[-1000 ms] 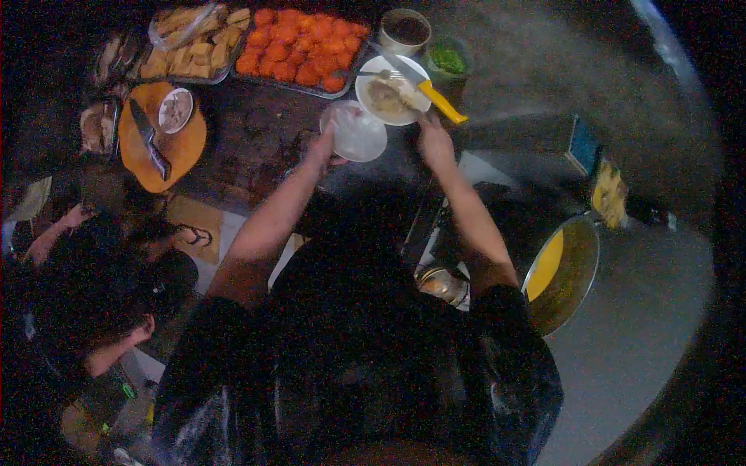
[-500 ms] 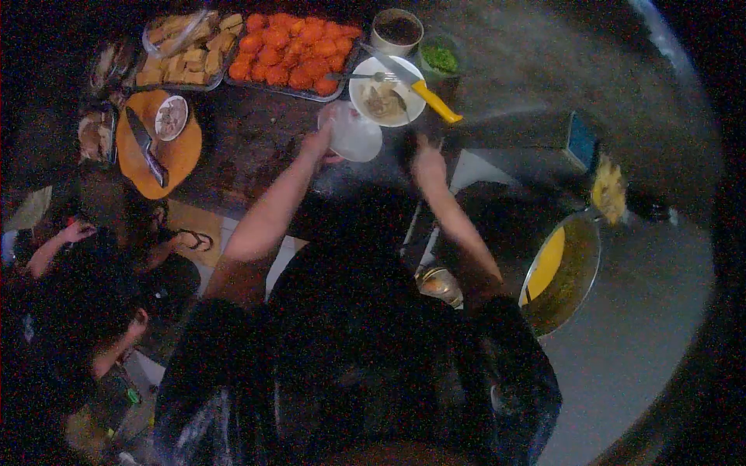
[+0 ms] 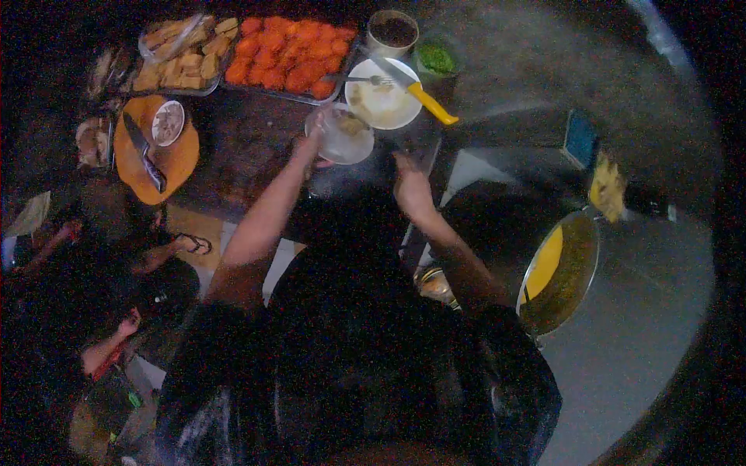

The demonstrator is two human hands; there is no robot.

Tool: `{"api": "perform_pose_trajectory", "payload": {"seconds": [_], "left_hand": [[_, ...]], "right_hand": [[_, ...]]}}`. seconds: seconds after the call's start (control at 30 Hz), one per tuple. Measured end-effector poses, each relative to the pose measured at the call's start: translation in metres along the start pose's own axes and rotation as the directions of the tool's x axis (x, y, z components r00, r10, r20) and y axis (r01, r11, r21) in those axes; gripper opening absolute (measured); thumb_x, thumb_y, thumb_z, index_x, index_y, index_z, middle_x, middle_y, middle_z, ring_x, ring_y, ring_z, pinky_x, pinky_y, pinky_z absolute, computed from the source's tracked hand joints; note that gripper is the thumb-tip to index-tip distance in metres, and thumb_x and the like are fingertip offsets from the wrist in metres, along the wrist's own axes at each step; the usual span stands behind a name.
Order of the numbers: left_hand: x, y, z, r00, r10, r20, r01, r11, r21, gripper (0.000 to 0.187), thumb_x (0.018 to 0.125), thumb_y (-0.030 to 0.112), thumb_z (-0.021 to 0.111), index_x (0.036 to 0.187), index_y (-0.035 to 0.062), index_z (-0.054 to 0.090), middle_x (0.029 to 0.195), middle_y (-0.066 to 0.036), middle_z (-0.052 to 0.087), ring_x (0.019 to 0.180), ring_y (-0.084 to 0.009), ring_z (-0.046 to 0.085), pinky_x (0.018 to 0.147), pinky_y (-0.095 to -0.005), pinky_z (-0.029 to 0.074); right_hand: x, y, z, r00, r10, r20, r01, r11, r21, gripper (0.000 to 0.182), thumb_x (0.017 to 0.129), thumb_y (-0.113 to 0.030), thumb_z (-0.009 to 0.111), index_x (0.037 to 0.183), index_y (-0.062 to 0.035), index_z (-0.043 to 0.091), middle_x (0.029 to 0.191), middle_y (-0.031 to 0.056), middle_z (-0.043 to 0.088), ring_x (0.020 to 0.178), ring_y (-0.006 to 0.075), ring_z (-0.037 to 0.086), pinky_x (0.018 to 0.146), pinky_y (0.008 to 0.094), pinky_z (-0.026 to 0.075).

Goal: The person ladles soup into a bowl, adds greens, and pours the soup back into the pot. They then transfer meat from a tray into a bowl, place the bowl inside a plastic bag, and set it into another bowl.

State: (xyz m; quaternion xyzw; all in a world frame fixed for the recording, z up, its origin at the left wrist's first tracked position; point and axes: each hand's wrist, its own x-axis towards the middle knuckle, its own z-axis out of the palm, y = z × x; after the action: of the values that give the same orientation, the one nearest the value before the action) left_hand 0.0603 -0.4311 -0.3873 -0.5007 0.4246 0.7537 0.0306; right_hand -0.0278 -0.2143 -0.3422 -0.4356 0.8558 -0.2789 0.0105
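My left hand is closed on the side of a small translucent white bowl, with some brownish food inside near its far edge. Just beyond it, a larger white bowl shows only a little pale brown residue. A fork and a yellow-handled knife lie across that larger bowl. My right hand is closed, near the small bowl's right side. Dimness and blur hide what its fingers hold.
Trays of red-orange pieces and tan blocks stand at the back. A cutting board bears a dark-handled knife and a small bowl. A large pot sits right. Another person's arm shows left.
Food that lay in the larger bowl is mostly gone from it, and some now shows in the small bowl. My right hand has moved left and toward me. The small bowl shifted slightly left.
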Motion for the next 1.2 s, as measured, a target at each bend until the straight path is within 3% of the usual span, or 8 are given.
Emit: {"api": "perform_pose_trajectory", "payload": {"seconds": [0.1,0.3,0.43,0.5,0.7,0.83,0.93,1.2], "left_hand": [[0.018,-0.027,0.002,0.999,0.041,-0.030,-0.041,0.999,-0.020,0.074,0.069,0.060,0.050,0.103,-0.0059,0.047,0.095,-0.016,0.053,0.079,-0.0245,0.057,0.053,-0.0357,0.052],[0.012,-0.033,0.002,0.985,0.175,0.002,-0.174,0.977,-0.126,0.067,0.073,0.051,0.053,0.104,-0.0080,0.045,0.096,-0.018,0.053,0.079,-0.0262,0.058,0.049,-0.0347,0.053],[-0.003,-0.006,0.007,0.999,0.044,-0.026,-0.046,0.994,-0.100,0.064,0.075,0.047,0.052,0.108,-0.0063,0.042,0.098,-0.018,0.052,0.082,-0.0272,0.057,0.051,-0.0372,0.054],[-0.020,0.006,0.013,0.989,0.016,-0.150,-0.013,1.000,0.021,0.063,0.074,0.046,0.052,0.110,-0.0043,0.041,0.103,-0.019,0.050,0.084,-0.0282,0.056,0.052,-0.0380,0.054],[0.015,-0.018,0.001,1.000,0.020,-0.020,-0.021,0.998,-0.060,0.075,0.073,0.048,0.052,0.119,-0.0054,0.028,0.109,-0.020,0.045,0.083,-0.0291,0.057,0.052,-0.0381,0.053],[0.033,-0.036,-0.005,0.994,0.110,0.003,-0.108,0.980,-0.165,0.076,0.073,0.050,0.053,0.119,-0.0048,0.028,0.109,-0.020,0.046,0.084,-0.0288,0.056,0.054,-0.0379,0.053],[0.032,-0.043,-0.019,0.996,0.073,-0.042,-0.077,0.993,-0.094,0.077,0.071,0.055,0.052,0.116,-0.0054,0.035,0.110,-0.019,0.045,0.086,-0.0291,0.055,0.057,-0.0381,0.053],[0.049,-0.082,-0.117,0.982,0.051,-0.182,-0.004,0.968,0.250,0.091,0.062,0.067,0.050,0.112,-0.0077,0.042,0.104,-0.017,0.051,0.098,-0.0265,0.050,0.058,-0.0362,0.052]], "right_hand": [[0.015,0.013,-0.007,0.904,0.392,0.174,-0.400,0.917,0.012,0.037,0.070,0.003,0.039,0.106,-0.0035,0.046,0.084,0.0231,0.054,0.080,0.0399,0.052,0.067,0.0453,0.041],[0.041,0.033,0.026,0.905,0.363,0.221,-0.383,0.922,0.053,0.032,0.072,0.001,0.039,0.102,-0.0030,0.048,0.086,0.0227,0.054,0.081,0.0384,0.052,0.068,0.0447,0.042],[0.012,0.013,-0.011,0.876,0.344,0.337,-0.374,0.927,0.025,0.032,0.073,0.002,0.038,0.103,-0.0033,0.048,0.086,0.0220,0.055,0.082,0.0387,0.052,0.068,0.0447,0.042],[0.004,0.006,-0.024,0.964,0.148,0.223,-0.139,0.989,-0.052,0.032,0.073,0.002,0.038,0.103,-0.0028,0.048,0.088,0.0217,0.055,0.084,0.0389,0.052,0.069,0.0445,0.042],[0.060,0.015,-0.005,0.837,0.442,0.322,-0.419,0.897,-0.142,0.033,0.073,0.002,0.038,0.104,-0.0027,0.047,0.092,0.0214,0.054,0.086,0.0385,0.051,0.072,0.0438,0.042],[0.028,0.016,-0.006,0.911,0.291,0.292,-0.298,0.954,-0.022,0.034,0.073,0.001,0.039,0.106,-0.0029,0.046,0.091,0.0219,0.054,0.085,0.0381,0.052,0.072,0.0440,0.041],[-0.008,-0.010,-0.013,0.922,0.173,0.347,-0.158,0.985,-0.073,0.036,0.073,-0.001,0.042,0.109,-0.0030,0.043,0.093,0.0227,0.053,0.085,0.0379,0.052,0.072,0.0437,0.041],[0.021,-0.083,0.031,0.817,0.419,0.397,-0.269,0.885,-0.381,0.056,0.074,-0.004,0.040,0.127,-0.0065,0.024,0.113,0.0219,0.040,0.079,0.0365,0.055,0.067,0.0425,0.046]]}}
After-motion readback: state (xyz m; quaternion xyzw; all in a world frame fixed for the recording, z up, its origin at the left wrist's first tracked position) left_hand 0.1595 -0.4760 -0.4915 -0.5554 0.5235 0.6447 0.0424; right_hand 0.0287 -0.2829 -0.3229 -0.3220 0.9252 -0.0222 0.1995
